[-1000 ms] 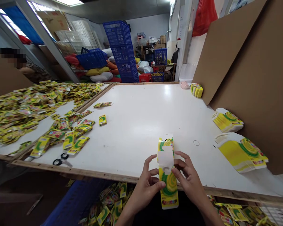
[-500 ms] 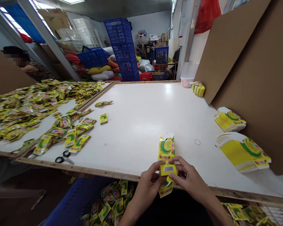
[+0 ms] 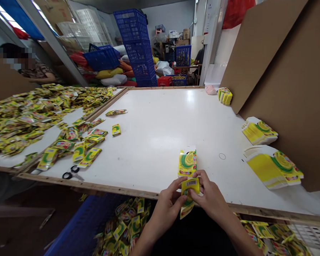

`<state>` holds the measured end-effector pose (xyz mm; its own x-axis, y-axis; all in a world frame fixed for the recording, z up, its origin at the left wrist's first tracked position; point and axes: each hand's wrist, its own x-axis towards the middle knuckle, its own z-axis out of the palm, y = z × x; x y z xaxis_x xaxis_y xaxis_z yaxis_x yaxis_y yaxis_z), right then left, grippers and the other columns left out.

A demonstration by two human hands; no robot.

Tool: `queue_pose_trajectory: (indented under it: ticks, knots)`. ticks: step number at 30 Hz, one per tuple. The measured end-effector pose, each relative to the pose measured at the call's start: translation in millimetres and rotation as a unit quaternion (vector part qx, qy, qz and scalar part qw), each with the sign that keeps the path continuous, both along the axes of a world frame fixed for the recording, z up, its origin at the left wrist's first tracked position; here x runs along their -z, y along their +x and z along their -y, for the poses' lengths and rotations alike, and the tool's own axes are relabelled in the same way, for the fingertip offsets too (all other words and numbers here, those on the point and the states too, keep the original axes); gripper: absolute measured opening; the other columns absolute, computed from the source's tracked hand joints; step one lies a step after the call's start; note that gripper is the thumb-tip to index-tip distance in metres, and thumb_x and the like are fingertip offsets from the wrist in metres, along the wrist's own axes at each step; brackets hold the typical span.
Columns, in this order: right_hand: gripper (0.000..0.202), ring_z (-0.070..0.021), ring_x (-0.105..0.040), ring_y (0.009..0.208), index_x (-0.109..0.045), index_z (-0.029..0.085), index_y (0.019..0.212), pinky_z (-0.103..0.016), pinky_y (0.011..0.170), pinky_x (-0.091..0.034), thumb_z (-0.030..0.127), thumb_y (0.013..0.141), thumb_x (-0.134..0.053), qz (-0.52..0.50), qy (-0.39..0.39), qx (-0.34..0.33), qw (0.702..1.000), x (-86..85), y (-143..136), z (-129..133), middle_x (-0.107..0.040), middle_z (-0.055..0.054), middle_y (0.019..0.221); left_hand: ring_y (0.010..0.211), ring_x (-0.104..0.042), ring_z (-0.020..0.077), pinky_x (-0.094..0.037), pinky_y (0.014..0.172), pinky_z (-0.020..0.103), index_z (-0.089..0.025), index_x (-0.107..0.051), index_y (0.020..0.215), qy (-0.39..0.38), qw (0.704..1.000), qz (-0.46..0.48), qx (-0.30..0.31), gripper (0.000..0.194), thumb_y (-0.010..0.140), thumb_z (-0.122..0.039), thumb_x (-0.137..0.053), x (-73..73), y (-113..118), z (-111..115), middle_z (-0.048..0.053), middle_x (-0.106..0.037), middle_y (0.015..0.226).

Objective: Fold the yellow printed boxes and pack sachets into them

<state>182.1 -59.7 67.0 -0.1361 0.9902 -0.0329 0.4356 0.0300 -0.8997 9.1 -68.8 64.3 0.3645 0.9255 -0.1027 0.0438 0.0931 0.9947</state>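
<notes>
Near the front edge of the white table, both my hands are closed on a small yellow-and-green printed carton (image 3: 191,184), barcode panel facing up. My left hand (image 3: 166,204) grips its left side with thumb and fingers. My right hand (image 3: 210,193) holds the right side, thumb pressed on the panel below the barcode. A lower flap of the carton hangs past the table edge. Just beyond my fingers lies another yellow carton piece (image 3: 187,163) with a green ring print; whether it is one or several stacked is unclear.
Stacks of flat cartons (image 3: 274,167) lie at the right by a cardboard panel (image 3: 288,89). Black-handled scissors (image 3: 72,172) and loose filled packets (image 3: 89,157) are at the left, beside a large packet heap (image 3: 29,117). A blue crate (image 3: 80,227) stands below. A person sits far left.
My right thumb has pressed the small flap below the barcode down, and the carton has tilted in my hands. The view has shifted slightly.
</notes>
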Motion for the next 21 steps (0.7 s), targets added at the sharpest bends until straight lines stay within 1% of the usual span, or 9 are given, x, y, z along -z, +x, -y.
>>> queue_pose_trajectory:
  ticks: [4,7,9,10,13,16,17,19,21]
  knots:
    - [0.021,-0.0135,-0.049,0.054,-0.056,0.024,0.105,-0.023,0.053,-0.038,0.026,0.084,-0.059,-0.052,0.037,-0.021,0.998,1.6,6.8,-1.7,-0.049,0.007,0.06,0.08,-0.064,0.0153,-0.052,0.074,0.027,-0.025,-0.052,0.128,-0.004,1.0,0.026,-0.014,0.043,0.086,-0.024,-0.062,-4.3,-4.0,-1.4,0.008,-0.065,0.12]
    - [0.017,-0.0149,-0.056,0.066,-0.066,0.022,0.099,-0.025,0.059,-0.045,0.033,0.088,-0.058,-0.12,0.084,-0.009,0.989,3.0,11.6,0.9,-0.063,-0.002,0.082,0.079,-0.066,0.0168,-0.054,0.075,0.029,-0.024,-0.058,0.124,0.0,0.999,0.045,-0.01,0.041,0.083,-0.025,-0.066,-3.9,-8.5,-1.3,0.008,-0.068,0.114]
    - [0.013,-0.0173,-0.061,0.076,-0.068,0.021,0.092,-0.026,0.063,-0.049,0.032,0.087,-0.061,-0.172,0.106,0.016,0.979,4.0,11.2,5.2,-0.067,-0.006,0.094,0.081,-0.067,0.0182,-0.055,0.077,0.03,-0.024,-0.064,0.119,0.017,0.999,0.035,-0.012,0.037,0.081,-0.023,-0.069,-3.3,-9.4,-0.5,0.007,-0.07,0.11]
    - [0.011,-0.0185,-0.062,0.081,-0.068,0.021,0.088,-0.027,0.065,-0.05,0.031,0.086,-0.063,-0.202,0.109,0.025,0.973,4.1,10.0,8.0,-0.068,-0.007,0.095,0.083,-0.068,0.0193,-0.055,0.079,0.03,-0.024,-0.067,0.115,0.03,0.999,0.028,-0.014,0.035,0.081,-0.022,-0.069,-3.7,-8.5,-0.1,0.007,-0.071,0.108]
    - [0.006,-0.0205,-0.066,0.085,-0.069,0.022,0.079,-0.028,0.068,-0.053,0.027,0.083,-0.068,-0.272,0.115,0.052,0.954,1.6,5.4,17.6,-0.07,-0.006,0.088,0.091,-0.069,0.0221,-0.055,0.082,0.03,-0.025,-0.073,0.105,0.083,0.996,0.031,-0.024,0.025,0.081,-0.02,-0.069,-7.7,1.7,1.7,0.005,-0.074,0.103]
    - [0.003,-0.0215,-0.069,0.083,-0.072,0.025,0.077,-0.028,0.067,-0.056,0.027,0.08,-0.072,-0.283,0.125,0.102,0.945,-2.5,8.9,31.3,-0.073,-0.005,0.088,0.088,-0.07,0.0216,-0.056,0.078,0.028,-0.025,-0.076,0.098,0.12,0.99,0.057,-0.041,0.019,0.083,-0.019,-0.067,-14.0,23.0,6.3,0.004,-0.077,0.096]
    - [0.003,-0.0222,-0.07,0.082,-0.073,0.026,0.078,-0.029,0.067,-0.057,0.028,0.079,-0.072,-0.275,0.124,0.125,0.945,-2.9,14.6,37.9,-0.073,-0.006,0.089,0.086,-0.071,0.0211,-0.057,0.077,0.028,-0.025,-0.076,0.098,0.126,0.99,0.06,-0.031,0.018,0.084,-0.02,-0.065,-15.7,30.9,8.1,0.004,-0.077,0.095]
    - [0.007,-0.0244,-0.07,0.082,-0.075,0.027,0.078,-0.031,0.068,-0.058,0.034,0.076,-0.075,-0.236,0.114,0.184,0.947,0.5,36.2,54.8,-0.074,-0.006,0.09,0.086,-0.071,0.0207,-0.057,0.078,0.029,-0.024,-0.073,0.105,0.155,0.987,0.039,0.03,0.022,0.087,-0.021,-0.062,-17.3,43.8,9.1,0.006,-0.076,0.097]
    - [0.017,-0.0272,-0.07,0.08,-0.076,0.027,0.076,-0.033,0.066,-0.058,0.043,0.07,-0.077,-0.147,0.099,0.23,0.957,10.6,72.0,73.8,-0.074,-0.007,0.089,0.095,-0.07,0.0222,-0.056,0.086,0.032,-0.023,-0.067,0.118,0.213,0.972,-0.018,0.099,0.031,0.088,-0.025,-0.06,-15.3,48.0,2.7,0.01,-0.074,0.106]
